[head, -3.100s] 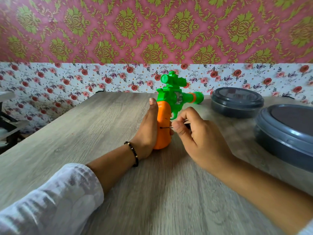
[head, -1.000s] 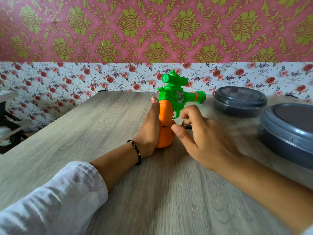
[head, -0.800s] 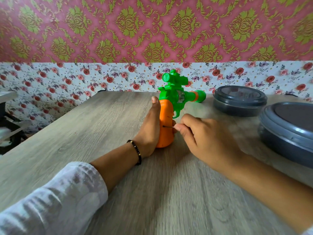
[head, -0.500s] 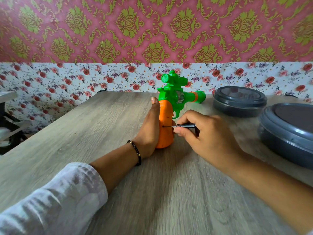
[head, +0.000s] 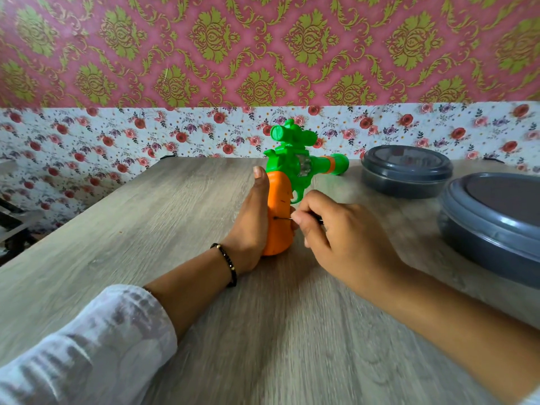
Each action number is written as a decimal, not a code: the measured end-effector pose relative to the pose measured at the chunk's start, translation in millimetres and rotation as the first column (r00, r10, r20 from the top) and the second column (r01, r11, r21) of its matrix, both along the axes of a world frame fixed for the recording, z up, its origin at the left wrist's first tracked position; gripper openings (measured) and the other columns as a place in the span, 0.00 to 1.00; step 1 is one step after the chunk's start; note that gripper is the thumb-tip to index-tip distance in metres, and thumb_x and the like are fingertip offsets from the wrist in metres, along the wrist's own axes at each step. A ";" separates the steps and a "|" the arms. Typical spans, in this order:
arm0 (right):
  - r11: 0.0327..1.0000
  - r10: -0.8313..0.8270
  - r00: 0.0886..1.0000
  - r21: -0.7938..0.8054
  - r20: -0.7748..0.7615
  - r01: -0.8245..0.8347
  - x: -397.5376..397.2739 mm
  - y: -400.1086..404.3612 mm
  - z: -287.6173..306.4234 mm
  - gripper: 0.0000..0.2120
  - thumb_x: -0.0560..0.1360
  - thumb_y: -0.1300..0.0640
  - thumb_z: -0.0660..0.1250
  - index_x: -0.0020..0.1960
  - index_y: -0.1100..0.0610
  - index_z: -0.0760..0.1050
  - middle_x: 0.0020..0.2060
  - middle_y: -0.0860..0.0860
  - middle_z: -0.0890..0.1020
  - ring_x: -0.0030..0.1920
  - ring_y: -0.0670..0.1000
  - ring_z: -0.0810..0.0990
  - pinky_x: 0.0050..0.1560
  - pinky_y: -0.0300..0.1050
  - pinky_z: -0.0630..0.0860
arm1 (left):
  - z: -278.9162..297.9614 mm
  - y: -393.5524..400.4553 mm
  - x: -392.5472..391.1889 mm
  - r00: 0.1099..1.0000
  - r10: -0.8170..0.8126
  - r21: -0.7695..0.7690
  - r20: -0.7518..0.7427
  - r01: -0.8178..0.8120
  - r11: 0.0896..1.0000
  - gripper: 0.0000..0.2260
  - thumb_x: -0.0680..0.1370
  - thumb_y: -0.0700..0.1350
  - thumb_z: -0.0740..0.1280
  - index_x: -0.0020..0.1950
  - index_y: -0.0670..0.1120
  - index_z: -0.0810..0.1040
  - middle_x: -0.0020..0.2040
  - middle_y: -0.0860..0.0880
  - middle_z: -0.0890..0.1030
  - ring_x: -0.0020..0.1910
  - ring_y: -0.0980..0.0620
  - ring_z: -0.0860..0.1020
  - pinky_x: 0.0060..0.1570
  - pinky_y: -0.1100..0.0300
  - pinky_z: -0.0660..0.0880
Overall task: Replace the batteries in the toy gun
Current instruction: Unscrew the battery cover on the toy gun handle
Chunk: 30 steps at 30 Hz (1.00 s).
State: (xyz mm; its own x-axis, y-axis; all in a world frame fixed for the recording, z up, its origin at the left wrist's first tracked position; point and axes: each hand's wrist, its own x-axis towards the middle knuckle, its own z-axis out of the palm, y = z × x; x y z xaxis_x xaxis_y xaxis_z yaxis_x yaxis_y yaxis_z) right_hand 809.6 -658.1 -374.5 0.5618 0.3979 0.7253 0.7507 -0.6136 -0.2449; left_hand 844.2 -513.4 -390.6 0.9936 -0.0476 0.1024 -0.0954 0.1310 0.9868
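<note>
On the table: toy gun stands butt-down near the centre, green barrel pointing right.
Left hand: wrapped around the orange grip from the left, thumb upright along it.
Right hand: fingers pinched on a thin screwdriver, its tip touching the orange grip.
Right side: two lidded grey containers, well apart from the gun.

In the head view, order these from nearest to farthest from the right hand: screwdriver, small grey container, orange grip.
From the right hand:
1. Screwdriver, pinched in its fingers.
2. Orange grip, just left, at the screwdriver's tip.
3. Small grey container, behind, to the right.
</note>
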 end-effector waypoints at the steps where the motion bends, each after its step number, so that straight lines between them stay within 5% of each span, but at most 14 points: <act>1: 1.000 0.015 1.000 0.008 0.000 -0.015 -0.6 1.3 -0.1 0.14 0.77 0.46 0.53 0.43 0.54 0.71 0.27 0.49 0.78 0.27 0.52 0.78 0.26 0.51 0.74 | -0.2 0.2 0.1 1.000 0.003 -0.004 0.008 -0.003 1.000 0.41 0.69 0.74 0.48 0.66 0.44 0.73 0.56 0.34 0.79 0.57 0.35 0.78 0.61 0.40 0.73; 7: 0.991 0.121 0.991 0.071 -0.051 -0.118 -1.4 -0.1 4.8 0.12 0.75 0.48 0.60 0.42 0.55 0.74 0.30 0.49 0.79 0.32 0.52 0.78 0.32 0.51 0.75 | 0.5 0.6 -0.8 1.000 -0.012 -0.013 0.001 0.012 1.000 0.42 0.67 0.71 0.48 0.68 0.43 0.71 0.57 0.37 0.80 0.57 0.41 0.79 0.61 0.45 0.74; 10: 0.982 0.166 0.981 0.113 -0.098 -0.155 -3.7 -0.4 5.7 0.07 0.74 0.52 0.64 0.45 0.55 0.76 0.33 0.44 0.79 0.33 0.44 0.78 0.33 0.43 0.75 | 1.2 1.0 -0.3 1.000 -0.005 -0.001 -0.004 0.005 1.000 0.43 0.69 0.75 0.48 0.70 0.45 0.70 0.59 0.39 0.80 0.58 0.43 0.79 0.63 0.43 0.72; 12: 0.990 0.116 0.987 0.091 -0.107 -0.106 -4.6 0.3 4.9 0.09 0.75 0.49 0.62 0.46 0.55 0.74 0.28 0.39 0.72 0.28 0.40 0.73 0.28 0.33 0.65 | 1.4 1.7 -0.1 1.000 0.022 0.021 -0.003 -0.022 1.000 0.42 0.68 0.75 0.48 0.69 0.48 0.71 0.58 0.40 0.81 0.58 0.43 0.79 0.63 0.42 0.72; 17: 0.984 -0.151 0.988 -0.096 0.017 0.152 -4.4 -5.7 5.1 0.18 0.78 0.42 0.48 0.36 0.51 0.64 0.22 0.41 0.58 0.21 0.42 0.59 0.25 0.38 0.50 | 5.1 -1.9 -5.5 0.999 0.017 0.009 -0.040 -0.017 1.000 0.42 0.68 0.76 0.47 0.68 0.48 0.71 0.59 0.36 0.79 0.59 0.34 0.77 0.61 0.39 0.72; 25: 0.977 -0.095 0.983 -0.173 0.159 0.123 -6.8 -4.0 4.5 0.16 0.77 0.47 0.54 0.36 0.54 0.69 0.21 0.47 0.68 0.19 0.51 0.66 0.23 0.36 0.53 | 5.2 -2.0 -6.7 1.000 0.005 -0.024 -0.023 -0.005 1.000 0.42 0.65 0.73 0.48 0.65 0.44 0.73 0.57 0.31 0.78 0.50 0.41 0.78 0.59 0.42 0.73; 30: 0.981 -0.070 0.987 -0.168 0.145 0.095 -3.0 -5.5 5.1 0.14 0.76 0.47 0.56 0.39 0.55 0.71 0.25 0.51 0.76 0.22 0.55 0.72 0.23 0.41 0.61 | 1.8 0.5 -0.2 0.999 0.020 -0.013 -0.045 -0.021 1.000 0.42 0.66 0.75 0.49 0.65 0.46 0.73 0.58 0.33 0.79 0.58 0.34 0.78 0.62 0.37 0.71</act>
State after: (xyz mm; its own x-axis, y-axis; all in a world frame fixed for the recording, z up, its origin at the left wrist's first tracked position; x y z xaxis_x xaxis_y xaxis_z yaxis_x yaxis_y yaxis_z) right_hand 806.7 -663.6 -369.4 0.4978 0.4810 0.7217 0.7147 -0.6989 -0.0272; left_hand 844.0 -513.0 -388.8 0.9979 -0.0261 0.0587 -0.0544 0.1429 0.9882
